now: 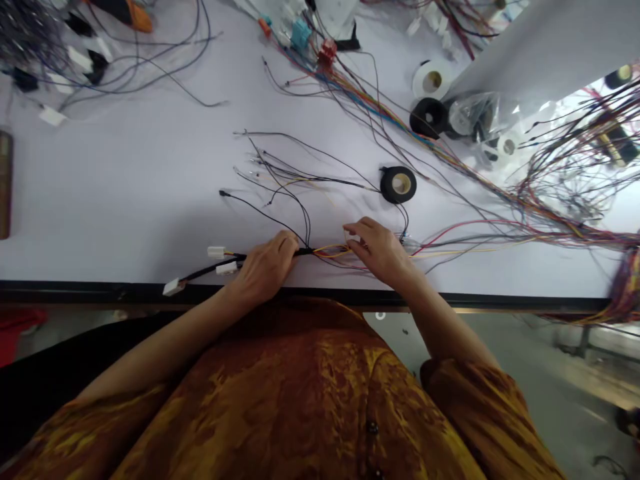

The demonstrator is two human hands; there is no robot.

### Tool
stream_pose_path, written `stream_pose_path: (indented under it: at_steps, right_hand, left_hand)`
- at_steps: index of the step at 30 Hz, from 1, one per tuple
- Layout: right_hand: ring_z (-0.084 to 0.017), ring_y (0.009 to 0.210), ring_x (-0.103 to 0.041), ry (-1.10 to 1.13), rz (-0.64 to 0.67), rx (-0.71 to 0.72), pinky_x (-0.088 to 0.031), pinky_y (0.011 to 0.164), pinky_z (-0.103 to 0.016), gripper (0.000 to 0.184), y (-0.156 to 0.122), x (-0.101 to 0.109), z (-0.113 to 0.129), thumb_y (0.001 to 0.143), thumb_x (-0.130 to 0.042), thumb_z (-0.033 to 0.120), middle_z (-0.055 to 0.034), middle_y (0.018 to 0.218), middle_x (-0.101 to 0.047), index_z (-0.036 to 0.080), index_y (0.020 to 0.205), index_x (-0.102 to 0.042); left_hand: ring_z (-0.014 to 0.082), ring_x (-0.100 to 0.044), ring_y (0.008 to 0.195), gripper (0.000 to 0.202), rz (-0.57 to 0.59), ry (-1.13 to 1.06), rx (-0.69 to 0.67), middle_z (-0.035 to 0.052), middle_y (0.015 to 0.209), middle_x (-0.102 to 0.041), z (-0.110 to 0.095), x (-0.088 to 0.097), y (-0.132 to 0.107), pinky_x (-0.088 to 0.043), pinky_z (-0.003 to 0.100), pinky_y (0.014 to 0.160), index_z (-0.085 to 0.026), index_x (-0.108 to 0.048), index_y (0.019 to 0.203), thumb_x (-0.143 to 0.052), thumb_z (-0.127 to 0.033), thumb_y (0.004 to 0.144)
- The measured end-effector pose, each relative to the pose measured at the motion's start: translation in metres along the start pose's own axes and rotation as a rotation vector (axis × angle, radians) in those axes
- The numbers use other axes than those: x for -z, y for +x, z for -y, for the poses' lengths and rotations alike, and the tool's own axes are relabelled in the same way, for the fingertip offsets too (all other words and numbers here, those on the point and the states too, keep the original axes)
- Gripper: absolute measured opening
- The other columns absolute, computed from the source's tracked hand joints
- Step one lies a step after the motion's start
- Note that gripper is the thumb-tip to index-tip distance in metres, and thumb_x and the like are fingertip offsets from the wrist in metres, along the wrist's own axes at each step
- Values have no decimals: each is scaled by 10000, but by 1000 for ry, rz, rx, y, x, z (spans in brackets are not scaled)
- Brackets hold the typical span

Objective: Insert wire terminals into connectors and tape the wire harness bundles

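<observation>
Black-taped wire harness (304, 251) lies along the near edge of the tabletop (125, 187), just above the dark edge strip.

Left hand (265, 268): closed, fingers curled over the taped section. Right hand (376, 251): fingertips pressed together on yellow and orange wires (333, 252) where they leave the tape. Exact pinch point hidden behind the fingers.

White connectors (216, 252) sit at the harness's left end, one at the table edge. Thin black wires (280, 177) with bare tips fan out toward mid-table. Black tape roll (399, 184) stands flat just beyond the right hand.

Further right: white tape roll (431, 80), black tape roll (429, 117) and a clear plastic bag (473, 113). Multicoloured wire bundles (545, 217) run to the right edge. Teal and red connectors (313, 43) lie at the far edge.

Connectors and rolls show no readable text at this resolution. Orange patterned sleeve (465, 393) on the right arm.
</observation>
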State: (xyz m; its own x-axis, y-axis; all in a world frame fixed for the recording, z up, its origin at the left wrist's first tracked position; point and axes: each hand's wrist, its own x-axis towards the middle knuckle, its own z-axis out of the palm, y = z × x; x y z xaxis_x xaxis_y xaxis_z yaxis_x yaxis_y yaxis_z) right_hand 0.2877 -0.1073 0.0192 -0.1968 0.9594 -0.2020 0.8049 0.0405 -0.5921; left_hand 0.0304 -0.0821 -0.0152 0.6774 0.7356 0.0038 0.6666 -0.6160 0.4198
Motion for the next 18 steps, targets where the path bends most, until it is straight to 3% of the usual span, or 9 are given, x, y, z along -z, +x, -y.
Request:
stream_pose_path:
  at_steps: [4, 8, 12, 18]
  right_hand:
    - [-188, 988, -626, 104, -98, 82, -500, 872, -326, 320, 6, 5, 15, 945, -465, 181, -108, 1194, -618, 183, 1235, -600]
    - [-181, 1059, -629, 133, 182, 203, -479, 932, -317, 291, 17, 8, 21, 975, -418, 155, -86, 1162, -674, 177, 1153, -646]
    - [-220, 1033, -650, -76, 454, 164, -463, 895, -329, 297, 32, 14, 24, 967, -446, 147, -120, 1121, -714, 138, 1150, -679]
    - [-184, 874, -673, -106, 697, 201, -446, 748, -272, 262, 56, 24, 33, 918, -523, 153, -70, 986, -750, 202, 1018, -760]
  left_hand:
    - [230, -663, 950, 198, -117, -16, -80, 120, 1077, -688, 2, -7, -7, -540, 346, 785, -162, -640, 1058, -470, -158, 957]
    - [206, -678, 940, 185, -225, 26, -85, 99, 1162, -709, -2, -9, -13, -540, 328, 775, -198, -686, 1000, -506, -188, 961]
    - [177, -676, 834, 161, -282, 42, -118, 68, 1193, -719, -6, -9, -18, -524, 307, 687, -227, -705, 960, -559, -164, 930]
    - [157, -679, 811, 161, -404, 52, -184, 42, 1092, -749, -6, -9, -19, -517, 274, 643, -237, -714, 938, -601, -130, 897]
